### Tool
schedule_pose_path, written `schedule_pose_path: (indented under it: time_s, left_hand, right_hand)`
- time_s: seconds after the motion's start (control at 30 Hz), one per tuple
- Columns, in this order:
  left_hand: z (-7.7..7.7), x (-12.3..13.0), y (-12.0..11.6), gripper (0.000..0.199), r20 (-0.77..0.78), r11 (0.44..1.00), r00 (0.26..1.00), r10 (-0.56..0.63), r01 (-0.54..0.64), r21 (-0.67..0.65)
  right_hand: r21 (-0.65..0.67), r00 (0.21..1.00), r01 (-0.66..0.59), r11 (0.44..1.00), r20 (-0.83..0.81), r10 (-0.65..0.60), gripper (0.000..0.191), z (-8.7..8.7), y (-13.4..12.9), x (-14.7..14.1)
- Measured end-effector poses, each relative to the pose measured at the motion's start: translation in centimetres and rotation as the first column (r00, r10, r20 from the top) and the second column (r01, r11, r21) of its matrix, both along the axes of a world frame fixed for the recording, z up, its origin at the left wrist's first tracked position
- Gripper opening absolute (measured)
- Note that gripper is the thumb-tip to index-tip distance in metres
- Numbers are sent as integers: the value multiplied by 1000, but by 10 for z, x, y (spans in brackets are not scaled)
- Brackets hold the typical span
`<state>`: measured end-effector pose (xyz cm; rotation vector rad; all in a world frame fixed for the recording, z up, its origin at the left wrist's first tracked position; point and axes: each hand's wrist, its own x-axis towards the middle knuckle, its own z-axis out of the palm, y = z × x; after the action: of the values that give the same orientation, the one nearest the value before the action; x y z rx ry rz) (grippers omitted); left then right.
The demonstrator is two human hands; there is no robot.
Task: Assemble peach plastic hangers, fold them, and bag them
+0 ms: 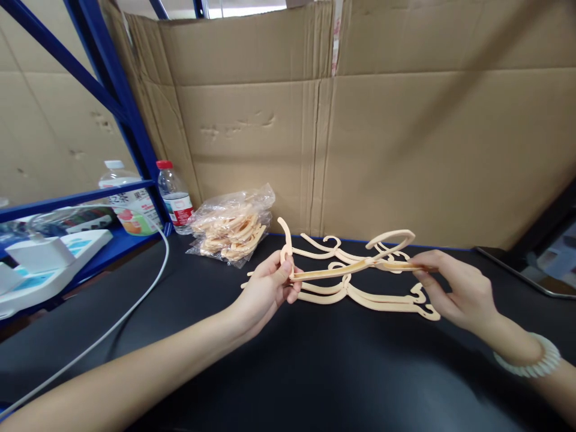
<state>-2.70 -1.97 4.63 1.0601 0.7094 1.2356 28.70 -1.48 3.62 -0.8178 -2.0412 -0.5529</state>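
Left forearm: bare from the lower left corner of the frame up toward the centre, broad at the near end, slimming steadily, plain along its whole length.
Left hand: bare, near the middle of the frame, slender in build.
Right hand: also bare, right of centre, with softly rounded knuckles.
Bracelet: at lower right, one chunky ring round the right wrist, whitish with a faint green cast, ribbed like close-set discs; its material I can't tell.
Right forearm: bare, a short stretch beyond the bracelet, cut off by the right edge.
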Motion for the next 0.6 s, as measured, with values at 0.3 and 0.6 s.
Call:
schedule_pose_path:
  time_s: [0.3,0.6]
  left_hand:
    - [-5,0,3,27,-17,999,999,45,-45,-25]
    - [-8,2,2,20,97,969,970,224,-212,-123]
  right_hand:
    - [-25,999,37,999,-6,-37,15,-5,-4,-4]
    - [-209,994,100,973,-13,-105,14,-13,-2,-1]
